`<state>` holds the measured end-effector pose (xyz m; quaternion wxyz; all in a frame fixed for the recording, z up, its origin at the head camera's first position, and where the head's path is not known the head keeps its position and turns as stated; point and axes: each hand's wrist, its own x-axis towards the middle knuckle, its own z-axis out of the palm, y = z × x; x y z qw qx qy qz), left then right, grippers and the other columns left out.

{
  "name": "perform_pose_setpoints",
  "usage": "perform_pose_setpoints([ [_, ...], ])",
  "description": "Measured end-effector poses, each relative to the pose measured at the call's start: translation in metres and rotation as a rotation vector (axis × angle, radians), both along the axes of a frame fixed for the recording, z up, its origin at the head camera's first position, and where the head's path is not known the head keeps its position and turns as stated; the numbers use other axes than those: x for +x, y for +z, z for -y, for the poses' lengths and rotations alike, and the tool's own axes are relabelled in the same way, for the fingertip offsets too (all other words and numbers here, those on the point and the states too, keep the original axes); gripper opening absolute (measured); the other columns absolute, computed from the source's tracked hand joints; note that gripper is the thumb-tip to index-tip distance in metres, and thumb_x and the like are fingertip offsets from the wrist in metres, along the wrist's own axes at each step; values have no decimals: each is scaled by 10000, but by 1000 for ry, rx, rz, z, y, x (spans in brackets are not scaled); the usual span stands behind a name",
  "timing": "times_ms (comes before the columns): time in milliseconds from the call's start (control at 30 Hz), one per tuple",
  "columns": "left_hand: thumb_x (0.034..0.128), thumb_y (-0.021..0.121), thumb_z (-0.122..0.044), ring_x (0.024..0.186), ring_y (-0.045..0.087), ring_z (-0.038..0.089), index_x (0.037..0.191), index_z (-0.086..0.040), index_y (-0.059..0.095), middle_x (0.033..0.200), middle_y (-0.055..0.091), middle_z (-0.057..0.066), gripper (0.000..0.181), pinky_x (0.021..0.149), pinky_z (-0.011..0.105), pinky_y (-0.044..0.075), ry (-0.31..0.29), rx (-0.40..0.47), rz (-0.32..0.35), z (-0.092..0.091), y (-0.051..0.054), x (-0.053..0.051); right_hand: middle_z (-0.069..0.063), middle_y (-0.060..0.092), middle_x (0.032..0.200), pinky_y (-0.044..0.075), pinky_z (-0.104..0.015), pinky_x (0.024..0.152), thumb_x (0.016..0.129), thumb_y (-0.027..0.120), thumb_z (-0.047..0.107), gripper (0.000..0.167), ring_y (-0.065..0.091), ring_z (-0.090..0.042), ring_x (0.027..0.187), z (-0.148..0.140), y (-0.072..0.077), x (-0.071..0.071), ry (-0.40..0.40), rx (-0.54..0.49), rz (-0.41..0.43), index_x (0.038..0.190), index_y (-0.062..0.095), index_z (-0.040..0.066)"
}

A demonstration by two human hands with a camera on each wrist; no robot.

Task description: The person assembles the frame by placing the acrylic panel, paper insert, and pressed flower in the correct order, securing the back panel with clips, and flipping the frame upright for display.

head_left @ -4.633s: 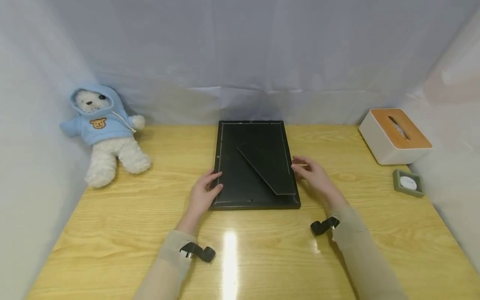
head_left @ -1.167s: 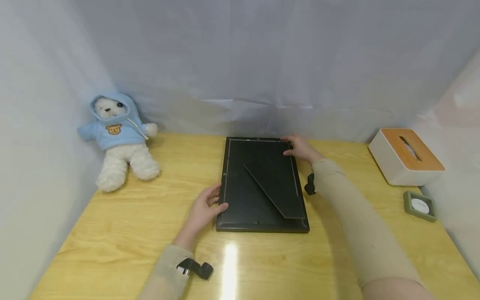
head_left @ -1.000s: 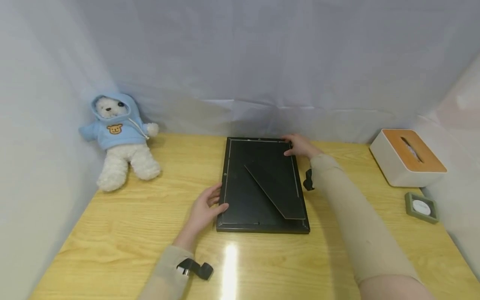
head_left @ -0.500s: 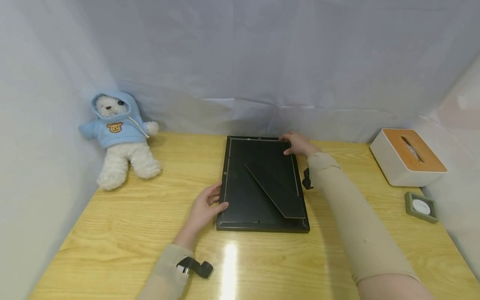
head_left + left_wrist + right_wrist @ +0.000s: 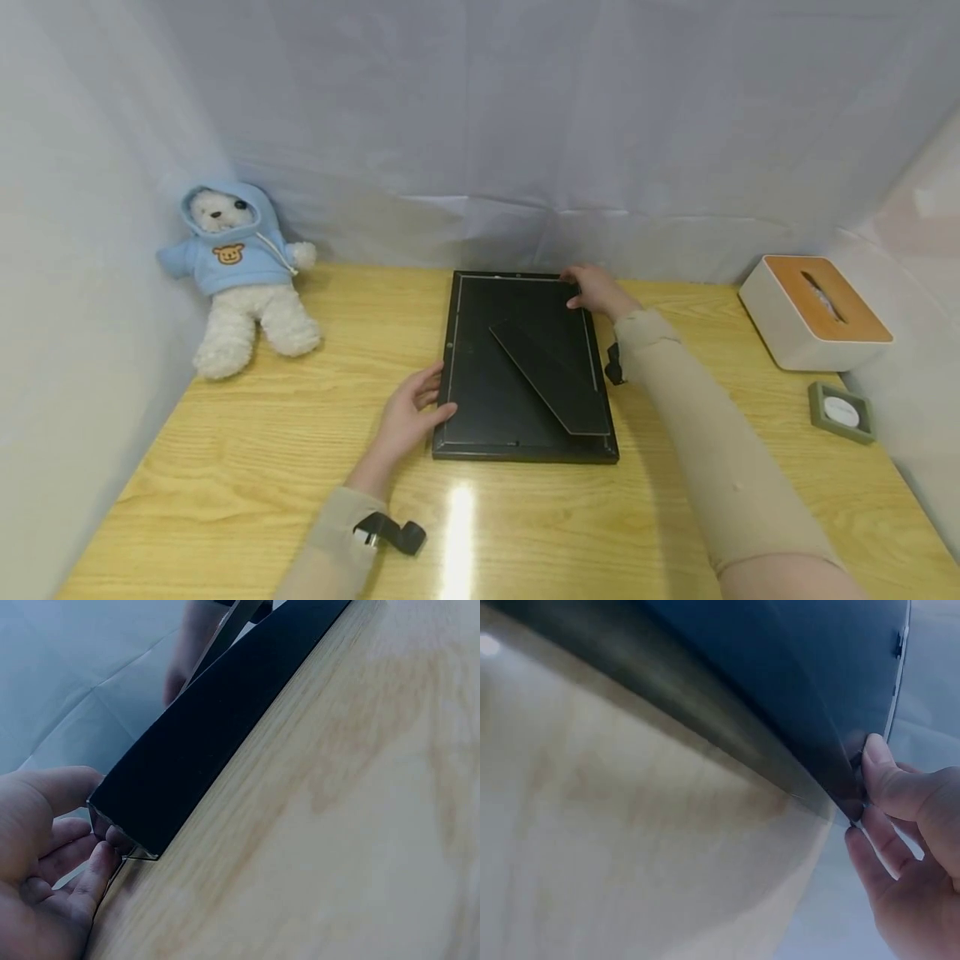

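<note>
A black picture frame [image 5: 476, 383] lies back side up on the wooden table, its slanted easel leg [image 5: 551, 379] against the backing. My left hand [image 5: 405, 421] holds its left edge near the front, thumb on top. In the left wrist view, curled fingers [image 5: 90, 877] meet the side and underside of the frame's black edge [image 5: 187, 742]. At the far right corner, my right hand [image 5: 602, 293] grips the rim. The right wrist view has the thumb [image 5: 881, 761] on the back and the other fingers below the corner. The frame's front is hidden.
A plush bear [image 5: 240, 275] in a blue hoodie leans at the back left. On the right stand a tissue box [image 5: 817, 312] with a wooden lid and a small green tray [image 5: 825, 421] holding a white disc. A pale curtain [image 5: 510, 125] hangs behind the table [image 5: 525, 533].
Since the earliest frame, my right hand has moved from the frame's right edge to its far right corner. My left hand stays at the left edge. Over the last second, hardly anything has moved.
</note>
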<state>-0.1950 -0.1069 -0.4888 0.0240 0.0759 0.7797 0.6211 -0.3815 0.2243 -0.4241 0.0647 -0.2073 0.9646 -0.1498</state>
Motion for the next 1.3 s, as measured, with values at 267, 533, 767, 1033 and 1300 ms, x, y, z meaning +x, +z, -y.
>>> perform_pose_setpoints([
  [267, 801, 738, 14, 1185, 521, 369, 1408, -33, 440, 1314, 511, 237, 677, 1004, 401, 447, -2, 7, 10, -1, 2, 0, -265, 520, 1249, 425, -497, 957, 880, 692, 111, 491, 488, -398, 1129, -10, -8, 21, -9, -77, -76, 1291, 506, -85],
  [533, 815, 731, 0, 1219, 485, 372, 1409, -31, 440, 1375, 457, 220, 662, 1019, 413, 432, -18, 2, 18, 0, 5, 2, -259, 363, 1391, 457, -526, 938, 948, 609, 175, 542, 444, -429, 1197, -31, -12, 62, -137, -370, 47, 1406, 400, -26],
  [767, 820, 731, -10, 1224, 477, 361, 1403, -30, 449, 1380, 446, 206, 648, 1026, 412, 426, -26, 6, -2, 1, 0, -1, -252, 423, 1361, 479, -526, 895, 968, 577, 195, 499, 510, -415, 1117, -42, -23, 106, -192, -540, -13, 1388, 431, -31],
  [1033, 818, 730, -2, 1222, 476, 360, 1398, -18, 447, 1372, 442, 211, 646, 1024, 400, 428, -31, -1, -15, 2, -1, -1, -250, 438, 1370, 487, -503, 911, 977, 556, 182, 476, 491, -413, 1167, -41, -41, 140, -266, -678, 81, 1393, 433, -14],
  [1300, 827, 723, -6, 1223, 472, 372, 1391, -7, 453, 1366, 439, 221, 625, 1025, 406, 426, -36, -7, -23, 0, 0, -2, -231, 471, 1361, 426, -477, 993, 970, 572, 191, 491, 482, -378, 1196, -33, -52, 161, -333, -776, 121, 1401, 431, 4],
])
